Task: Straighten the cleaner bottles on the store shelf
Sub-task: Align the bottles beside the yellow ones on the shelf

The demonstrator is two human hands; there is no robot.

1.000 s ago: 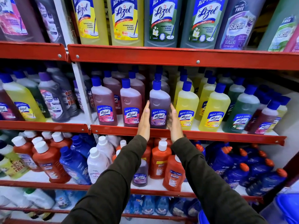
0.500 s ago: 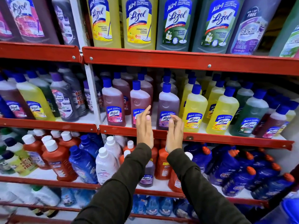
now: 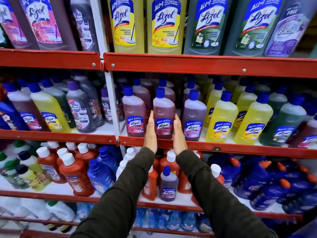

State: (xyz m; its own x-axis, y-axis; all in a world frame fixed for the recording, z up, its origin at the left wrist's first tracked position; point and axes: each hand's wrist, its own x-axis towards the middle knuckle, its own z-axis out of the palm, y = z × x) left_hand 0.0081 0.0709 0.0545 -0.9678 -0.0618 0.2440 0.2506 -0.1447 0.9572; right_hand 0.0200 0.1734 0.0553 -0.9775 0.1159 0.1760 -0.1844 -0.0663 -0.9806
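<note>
On the middle red shelf (image 3: 223, 148) stands a front row of Lizol cleaner bottles with blue caps. A pink Lizol bottle (image 3: 163, 115) stands upright between my two hands. My left hand (image 3: 151, 133) lies flat against its left side, fingers straight and together. My right hand (image 3: 179, 134) lies flat against its right side in the same way. Another pink bottle (image 3: 134, 115) stands to the left and a purple bottle (image 3: 193, 117) to the right, both close to my hands. Yellow bottles (image 3: 221, 119) follow further right.
Large Lizol bottles (image 3: 164, 24) fill the shelf above. The shelf below holds orange bottles (image 3: 75, 176), blue bottles (image 3: 257, 176) and one small purple bottle (image 3: 169, 184). A white upright (image 3: 111, 100) divides the bays; leaning mixed bottles (image 3: 49, 110) fill the left bay.
My hands left the purple bottle, drew back a little, then moved one place left and now flank the pink bottle. The view has shifted closer.
</note>
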